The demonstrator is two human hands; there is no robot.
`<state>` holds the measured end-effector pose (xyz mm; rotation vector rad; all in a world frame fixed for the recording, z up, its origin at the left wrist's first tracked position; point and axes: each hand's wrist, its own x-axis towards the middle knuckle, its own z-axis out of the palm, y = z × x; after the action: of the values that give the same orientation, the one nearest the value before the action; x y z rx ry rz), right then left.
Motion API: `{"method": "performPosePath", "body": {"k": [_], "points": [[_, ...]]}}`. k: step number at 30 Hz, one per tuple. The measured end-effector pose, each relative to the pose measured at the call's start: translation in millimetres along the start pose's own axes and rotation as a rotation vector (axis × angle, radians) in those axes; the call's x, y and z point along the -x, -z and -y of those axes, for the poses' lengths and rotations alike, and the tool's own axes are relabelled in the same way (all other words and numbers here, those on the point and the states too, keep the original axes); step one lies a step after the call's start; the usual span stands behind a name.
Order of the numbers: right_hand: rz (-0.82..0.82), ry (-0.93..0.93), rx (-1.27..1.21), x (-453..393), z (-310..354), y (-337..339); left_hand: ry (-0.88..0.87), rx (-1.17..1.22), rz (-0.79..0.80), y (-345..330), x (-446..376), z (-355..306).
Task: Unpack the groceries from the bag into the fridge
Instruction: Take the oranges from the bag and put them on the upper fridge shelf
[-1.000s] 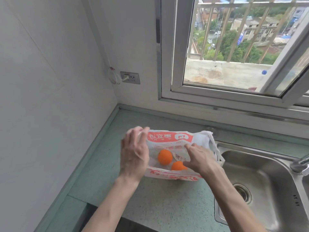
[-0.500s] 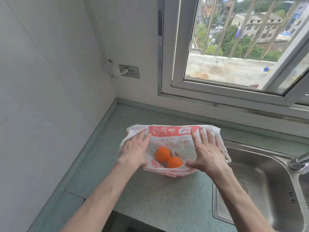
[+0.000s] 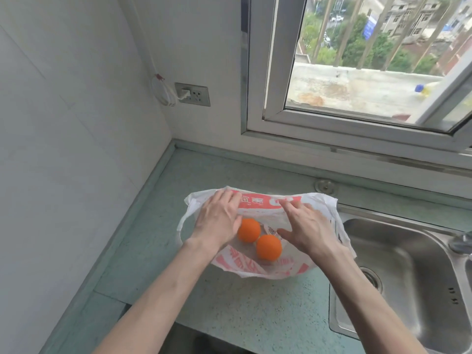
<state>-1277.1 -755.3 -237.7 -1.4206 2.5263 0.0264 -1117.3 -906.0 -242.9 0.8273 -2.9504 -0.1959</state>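
Note:
A white plastic bag with red print (image 3: 245, 268) lies spread open on the green counter (image 3: 229, 305). Two oranges rest inside it, one (image 3: 249, 229) further back and one (image 3: 269, 247) nearer me, touching each other. My left hand (image 3: 217, 221) lies palm down on the bag's left side, its edge against the rear orange. My right hand (image 3: 309, 231) is palm down over the bag's right side with fingers spread, the thumb near the front orange. Neither hand holds an orange. No fridge is in view.
A steel sink (image 3: 398, 264) sits directly right of the bag, with a tap (image 3: 461, 241) at the far right edge. White tiled walls close the left and back. A wall socket with a plugged cable (image 3: 192, 94) and an open window (image 3: 357, 72) are behind.
Both hands have moved inward from the bag's sides toward the oranges, the left hand now against the rear orange. The bag lies flatter and wider open than a second ago.

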Motion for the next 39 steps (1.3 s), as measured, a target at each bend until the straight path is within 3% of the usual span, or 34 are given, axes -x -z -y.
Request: {"method": "performPosePath", "body": {"k": [6, 10, 16, 22, 26, 28, 29, 36, 39], "points": [[0.044, -0.056, -0.03, -20.4, -4.2, -0.6, 0.071, 0.011, 0.143, -23.6, -28.7, 4.3], [0.016, -0.014, 0.048, -18.9, 14.4, -11.7, -0.018, -0.053, 0.166, -40.6, -23.6, -1.8], [0.21, -0.039, 0.045, -22.5, 35.2, -46.4, -0.04, -0.032, 0.313, -67.1, -22.6, -8.0], [0.288, -0.009, 0.088, -33.1, 30.4, -60.7, -0.041, -0.049, 0.365, -89.7, -31.7, -5.7], [0.335, -0.039, -0.146, -42.6, 22.4, -64.9, -0.065, -0.065, 0.414, -105.2, -42.3, -3.1], [0.404, 0.086, -0.106, -47.2, 24.7, -64.9, -0.074, -0.075, 0.455, -112.5, -48.5, -2.2], [0.346, 0.116, -0.108, -53.4, 23.3, -76.8, -0.076, -0.084, 0.477, -116.2, -51.5, -2.1], [0.5, 0.005, -0.283, -58.5, 32.1, -89.3, -0.082, -0.112, 0.556, -135.4, -58.9, -8.8], [0.364, -0.148, -0.358, -62.3, 26.3, -120.3, -0.07, -0.105, 0.536, -134.8, -58.1, -11.3]]}}
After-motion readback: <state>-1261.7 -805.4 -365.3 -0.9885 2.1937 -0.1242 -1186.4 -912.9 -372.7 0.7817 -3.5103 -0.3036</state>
